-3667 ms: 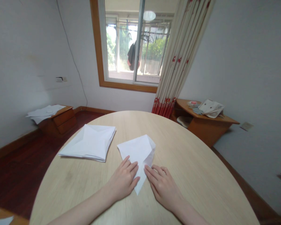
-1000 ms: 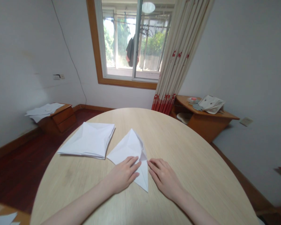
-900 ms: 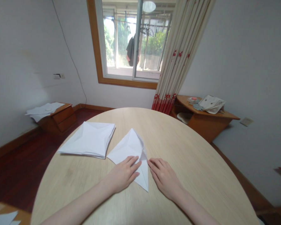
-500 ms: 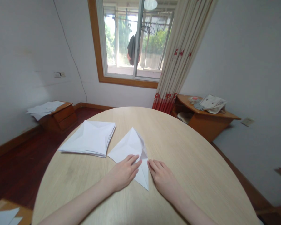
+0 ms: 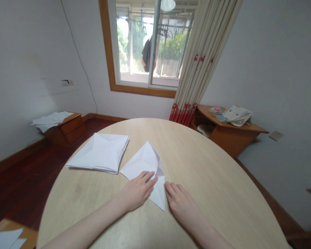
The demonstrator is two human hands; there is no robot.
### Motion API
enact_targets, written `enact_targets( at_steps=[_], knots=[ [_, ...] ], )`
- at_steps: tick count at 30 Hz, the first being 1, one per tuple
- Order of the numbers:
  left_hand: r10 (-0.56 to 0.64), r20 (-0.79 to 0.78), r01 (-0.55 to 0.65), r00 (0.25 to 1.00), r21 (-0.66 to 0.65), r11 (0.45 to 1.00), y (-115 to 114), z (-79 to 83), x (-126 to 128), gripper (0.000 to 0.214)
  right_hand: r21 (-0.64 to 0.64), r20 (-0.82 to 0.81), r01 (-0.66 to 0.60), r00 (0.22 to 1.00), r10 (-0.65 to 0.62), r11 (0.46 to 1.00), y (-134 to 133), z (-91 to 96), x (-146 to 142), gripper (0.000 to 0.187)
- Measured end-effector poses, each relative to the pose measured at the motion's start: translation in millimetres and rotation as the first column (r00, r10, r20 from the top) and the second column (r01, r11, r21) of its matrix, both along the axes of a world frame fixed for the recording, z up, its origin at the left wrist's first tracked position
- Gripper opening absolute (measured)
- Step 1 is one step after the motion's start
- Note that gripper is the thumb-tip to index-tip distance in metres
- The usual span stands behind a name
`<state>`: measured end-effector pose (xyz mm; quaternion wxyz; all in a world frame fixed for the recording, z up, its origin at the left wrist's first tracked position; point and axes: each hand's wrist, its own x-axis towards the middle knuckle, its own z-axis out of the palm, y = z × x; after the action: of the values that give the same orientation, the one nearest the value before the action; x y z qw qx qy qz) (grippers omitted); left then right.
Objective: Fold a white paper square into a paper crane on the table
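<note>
A partly folded sheet of white paper (image 5: 142,159) lies on the round table, one pointed flap reaching toward me. My left hand (image 5: 137,191) rests on it from the left, palm down, fingers stretched out and slightly apart over the fold. Along the right edge of the flap is my right hand (image 5: 178,199), its fingers extended side by side with the tips touching or just beside the paper's edge; its thumb is hidden. To the left sits a stack of creased white paper (image 5: 101,152).
The pale wooden round table (image 5: 217,193) fills the foreground. Beyond it stand a small drawer cabinet (image 5: 72,129) with papers on top and a corner desk (image 5: 230,140) holding a cloth bag (image 5: 237,115). More white paper (image 5: 5,238) lies at the lower left.
My right hand has slid slightly toward me along the flap's edge. My left hand stays on the paper, and the whole view has shifted a little.
</note>
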<state>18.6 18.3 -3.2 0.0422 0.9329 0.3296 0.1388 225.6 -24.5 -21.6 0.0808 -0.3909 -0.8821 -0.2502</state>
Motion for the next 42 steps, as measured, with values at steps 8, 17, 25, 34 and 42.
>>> enact_targets(
  at_steps=[8, 17, 25, 34, 42],
  knots=[
    [0.000, -0.013, -0.001, 1.000, -0.036, 0.999, -1, 4.3, 1, 0.036, 0.027, 0.034, -0.022, 0.999, 0.021, 0.999, -18, -6.2, -7, 0.018],
    [0.000, 0.025, 0.001, 1.000, -0.032, 0.999, 0, 1.3, 0, 0.034, 0.045, 0.068, -0.021, 0.998, 0.018, 0.999, -34, -10.2, -15, 0.023],
    [-0.002, 0.016, 0.002, 1.000, -0.014, 1.000, 1, 0.7, 0, 0.034, 0.047, 0.064, -0.034, 0.997, 0.031, 0.998, -42, -18.4, -16, 0.024],
    [0.001, -0.013, -0.001, 1.000, -0.032, 0.999, 1, 4.0, 0, 0.036, -0.036, 0.032, -0.036, 0.999, 0.037, 0.999, -44, -34.1, -8, 0.029],
    [-0.009, -0.011, 0.009, 1.000, 0.021, 1.000, 0, 2.1, 0, 0.034, -0.037, 0.032, -0.079, 0.996, 0.081, 0.996, -44, -19.0, -9, 0.029]
  ],
)
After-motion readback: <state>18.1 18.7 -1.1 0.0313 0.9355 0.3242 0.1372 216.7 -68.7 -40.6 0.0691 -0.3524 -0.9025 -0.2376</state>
